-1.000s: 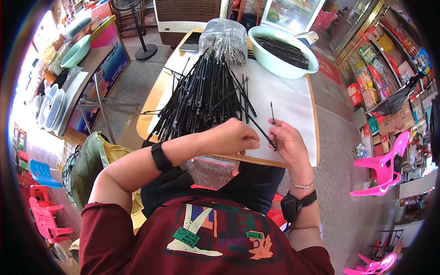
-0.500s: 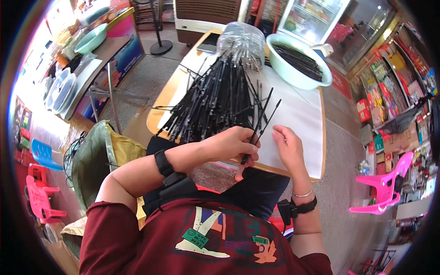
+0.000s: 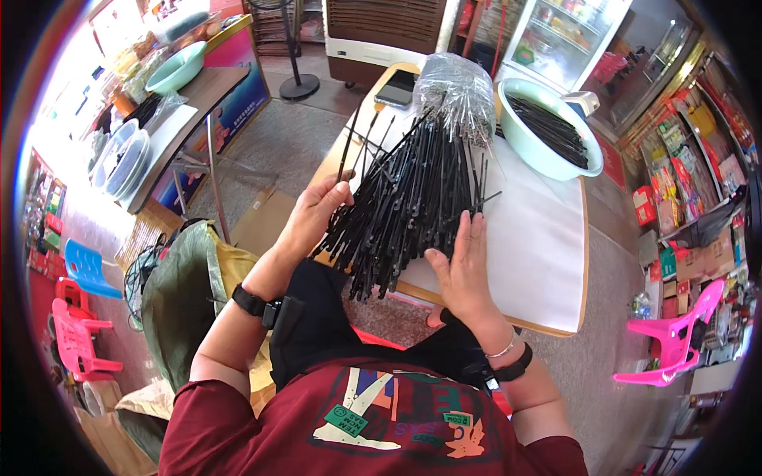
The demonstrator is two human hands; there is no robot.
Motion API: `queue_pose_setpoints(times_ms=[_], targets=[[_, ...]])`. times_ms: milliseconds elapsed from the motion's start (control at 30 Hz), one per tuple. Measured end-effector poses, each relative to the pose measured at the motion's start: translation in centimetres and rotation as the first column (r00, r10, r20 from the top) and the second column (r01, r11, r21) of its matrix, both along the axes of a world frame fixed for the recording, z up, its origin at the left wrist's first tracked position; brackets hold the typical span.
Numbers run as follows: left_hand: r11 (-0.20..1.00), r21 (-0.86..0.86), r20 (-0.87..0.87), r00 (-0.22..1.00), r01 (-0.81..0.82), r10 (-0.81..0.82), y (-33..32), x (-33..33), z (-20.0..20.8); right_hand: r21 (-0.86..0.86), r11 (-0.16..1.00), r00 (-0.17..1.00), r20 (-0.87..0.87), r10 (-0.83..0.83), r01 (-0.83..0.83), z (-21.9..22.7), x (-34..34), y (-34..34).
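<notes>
A big heap of thin black rods (image 3: pixel 405 198) fans out on the white-topped table (image 3: pixel 540 254), with its far end inside a clear plastic bag (image 3: pixel 454 87). My left hand (image 3: pixel 321 208) is at the heap's left side, thumb and fingers closed on a couple of black rods (image 3: pixel 349 151) that point up and away. On the right side of the heap my right hand (image 3: pixel 464 274) rests flat against the rod ends, its fingers straight and the thumb apart. It holds nothing.
At the table's far right stands a pale green basin (image 3: pixel 528 147) with more black rods in it. A phone (image 3: pixel 397 89) lies by the bag. Left of me are a green sack (image 3: pixel 186 293) and a side table (image 3: pixel 178 119); a pink chair (image 3: pixel 675 333) stands right.
My left hand has moved left from in front of my body, taking rods to the heap's left side. My right hand has shifted left onto the rods. The whole view has shifted slightly.
</notes>
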State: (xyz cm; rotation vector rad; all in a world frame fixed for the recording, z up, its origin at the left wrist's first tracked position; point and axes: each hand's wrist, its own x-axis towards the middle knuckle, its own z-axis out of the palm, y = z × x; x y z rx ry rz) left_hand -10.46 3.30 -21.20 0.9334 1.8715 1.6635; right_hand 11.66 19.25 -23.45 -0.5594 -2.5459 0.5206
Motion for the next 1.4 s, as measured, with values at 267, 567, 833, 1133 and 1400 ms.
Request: queue_pose_setpoints(times_ms=[267,567,833,1133,1400], targets=[[0.994,-0.109,-0.043,0.999,0.020,-0.025,2.6,-0.5,0.3,-0.086,0.994,0.996,-0.051,-0.067,0.062,0.2,-3.7,-2.6],[0.997,-0.081,-0.159,0.987,-0.011,-0.002,3.0,-0.5,-0.7,-0.205,0.969,0.974,-0.206,0.099,-0.141,1.1,-0.1,1.0],[0.967,0.152,-0.263,0.935,-0.204,0.238,2.7,0.8,2.8,-0.225,0.971,0.958,-0.287,0.015,-0.082,1.9,1.6,5.0],[0.937,0.076,0.195,0.916,0.341,-0.349,7.4,10.7,6.1,-0.236,0.963,0.963,-0.203,-0.177,0.127,4.3,-5.9,13.8],[0.922,0.083,0.355,0.853,0.378,-0.382,8.3,13.2,5.0,-0.120,0.976,0.940,-0.271,-0.209,0.183,0.8,-10.3,19.2]])
